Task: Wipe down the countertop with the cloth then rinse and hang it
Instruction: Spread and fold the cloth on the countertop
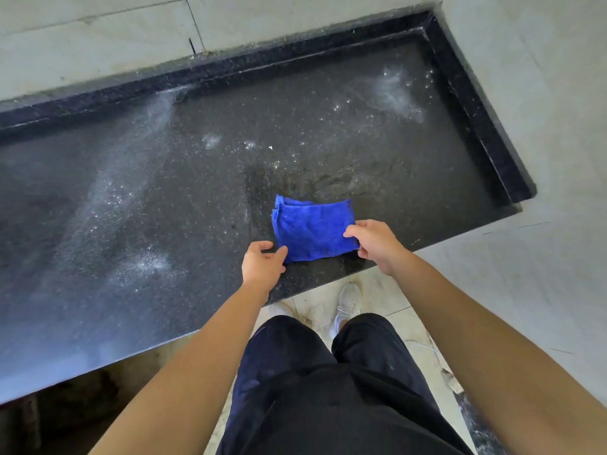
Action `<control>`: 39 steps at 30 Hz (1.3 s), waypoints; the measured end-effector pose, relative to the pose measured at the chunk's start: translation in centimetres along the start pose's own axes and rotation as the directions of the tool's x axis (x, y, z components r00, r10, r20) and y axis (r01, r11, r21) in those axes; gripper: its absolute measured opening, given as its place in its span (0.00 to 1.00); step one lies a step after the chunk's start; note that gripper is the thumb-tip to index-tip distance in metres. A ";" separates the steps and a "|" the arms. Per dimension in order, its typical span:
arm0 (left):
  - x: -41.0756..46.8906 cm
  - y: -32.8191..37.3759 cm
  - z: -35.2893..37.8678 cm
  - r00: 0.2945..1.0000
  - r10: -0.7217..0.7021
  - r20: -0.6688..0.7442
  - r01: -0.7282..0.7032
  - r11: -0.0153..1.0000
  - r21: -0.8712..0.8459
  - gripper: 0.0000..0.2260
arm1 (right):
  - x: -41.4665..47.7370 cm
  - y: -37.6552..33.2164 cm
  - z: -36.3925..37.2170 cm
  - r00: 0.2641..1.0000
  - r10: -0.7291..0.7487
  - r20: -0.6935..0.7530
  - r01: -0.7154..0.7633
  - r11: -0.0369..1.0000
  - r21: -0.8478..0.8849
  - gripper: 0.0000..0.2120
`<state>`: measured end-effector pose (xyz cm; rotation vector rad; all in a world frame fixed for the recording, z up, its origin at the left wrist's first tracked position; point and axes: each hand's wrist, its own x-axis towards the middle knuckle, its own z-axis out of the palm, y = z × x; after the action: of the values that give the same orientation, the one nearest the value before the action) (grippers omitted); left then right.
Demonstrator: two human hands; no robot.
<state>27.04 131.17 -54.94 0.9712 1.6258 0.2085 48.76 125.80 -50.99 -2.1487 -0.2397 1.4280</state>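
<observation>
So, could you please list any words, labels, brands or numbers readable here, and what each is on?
None: no text can be read anywhere.
The blue cloth shows no tag or print, the dark countertop bears only pale smears and specks, and the black trousers and white shoes show no legible mark.

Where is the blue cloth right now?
In the head view the blue cloth lies folded on the countertop near its front edge, right of centre, with the left hand pinching its near-left corner and the right hand its right edge.
</observation>
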 end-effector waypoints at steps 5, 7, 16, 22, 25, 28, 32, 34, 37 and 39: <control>-0.4 0.2 0.4 0.992 0.122 -0.006 -0.119 0.977 0.178 0.11 | -1.5 -0.9 0.5 0.915 -0.346 -0.205 0.305 0.929 -0.208 0.12; -0.5 0.1 -0.7 0.981 0.190 -0.047 -0.167 0.939 0.302 0.13 | -2.3 -1.4 2.3 0.833 -0.524 -0.177 0.443 0.823 -0.354 0.11; 1.0 -1.6 -6.8 0.940 0.339 0.046 -0.282 0.693 0.663 0.19 | -0.9 1.6 9.2 0.812 -0.405 0.421 0.573 0.412 -0.708 0.36; 1.2 -1.7 -6.6 0.948 0.309 0.078 -0.266 0.633 0.727 0.20 | -0.1 1.2 7.2 0.891 -0.445 -0.094 0.331 0.776 -0.537 0.23; 1.3 -1.6 -6.0 0.951 0.307 0.028 -0.240 0.681 0.692 0.20 | 0.5 0.8 7.3 0.974 -0.219 -0.063 0.179 0.904 -0.388 0.31; 1.1 -1.2 -5.3 0.950 0.311 -0.003 -0.223 0.688 0.691 0.20 | 0.2 0.4 6.7 0.990 -0.138 0.004 0.135 0.966 -0.221 0.19; 0.6 -0.2 -3.6 0.925 0.369 0.094 -0.306 0.575 0.758 0.21 | -1.8 0.2 3.4 0.992 -0.126 -0.002 0.126 0.992 0.003 0.08; 0.3 1.0 -1.8 0.899 0.396 0.187 -0.387 0.519 0.762 0.21 | -2.5 0.3 0.0 0.973 -0.195 -0.120 0.190 0.980 -0.057 0.09; -0.4 3.2 1.7 0.870 0.413 0.270 -0.460 0.481 0.746 0.22 | -2.9 0.2 -5.9 0.889 -0.349 -0.296 0.274 0.924 -0.266 0.07; -1.1 4.4 4.2 0.856 0.422 0.297 -0.488 0.474 0.732 0.22 | -2.9 0.3 -9.3 0.787 -0.476 -0.391 0.333 0.863 -0.381 0.05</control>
<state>32.80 131.74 -52.82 2.1012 1.3253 -0.2377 55.88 121.18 -46.14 -2.4091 -0.7210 0.6158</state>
